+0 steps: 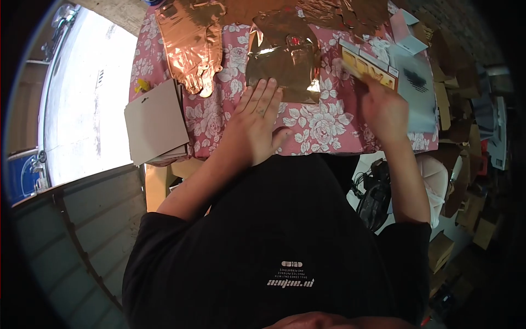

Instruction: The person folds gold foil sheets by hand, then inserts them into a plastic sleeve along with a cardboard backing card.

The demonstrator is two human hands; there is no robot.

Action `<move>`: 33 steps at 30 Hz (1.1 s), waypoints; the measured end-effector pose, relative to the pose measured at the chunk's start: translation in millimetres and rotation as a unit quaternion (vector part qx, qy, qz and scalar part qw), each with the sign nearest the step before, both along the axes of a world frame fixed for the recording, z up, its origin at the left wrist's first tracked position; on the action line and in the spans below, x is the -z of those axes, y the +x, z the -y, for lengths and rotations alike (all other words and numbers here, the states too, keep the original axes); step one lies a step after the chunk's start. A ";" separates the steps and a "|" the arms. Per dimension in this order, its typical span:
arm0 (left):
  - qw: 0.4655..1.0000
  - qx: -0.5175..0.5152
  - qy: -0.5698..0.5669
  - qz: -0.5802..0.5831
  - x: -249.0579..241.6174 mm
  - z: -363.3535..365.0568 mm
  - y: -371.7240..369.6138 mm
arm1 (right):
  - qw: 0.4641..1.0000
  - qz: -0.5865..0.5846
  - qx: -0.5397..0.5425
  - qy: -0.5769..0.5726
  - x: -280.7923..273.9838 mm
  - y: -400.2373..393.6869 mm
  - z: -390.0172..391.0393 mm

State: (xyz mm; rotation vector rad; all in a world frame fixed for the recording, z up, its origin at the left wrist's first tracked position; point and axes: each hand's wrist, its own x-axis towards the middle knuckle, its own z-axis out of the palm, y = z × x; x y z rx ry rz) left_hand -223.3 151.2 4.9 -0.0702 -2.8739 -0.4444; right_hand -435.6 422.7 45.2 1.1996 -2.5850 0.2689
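My left hand (257,112) lies flat, fingers stretched out and together, with its fingertips on the lower left corner of a shiny copper-coloured foil piece (282,71). To the right, my right hand (386,109) is blurred and closed, its fingers curled in a pinch. A smeared pale strip (352,68) sits at those fingertips, and I cannot tell what it is. Just beyond them is a flat pack with a yellow panel (378,68), partly covered by the fingers. A translucent plastic sheet (413,93) with a dark printed patch lies beside that hand.
More crumpled copper foil (192,44) lies at the back left of the pink floral tablecloth (318,129). A stack of grey cardboard sheets (156,123) stands at the left edge, a small yellow item (142,85) behind it. Cardboard boxes (446,71) crowd the right; a black bag (375,200) is below.
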 end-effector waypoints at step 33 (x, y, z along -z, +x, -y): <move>0.977 0.069 0.176 -0.100 -4.6 1.1 -13.1 | 0.981 0.108 -0.151 -0.053 -49.8 127.1 97.0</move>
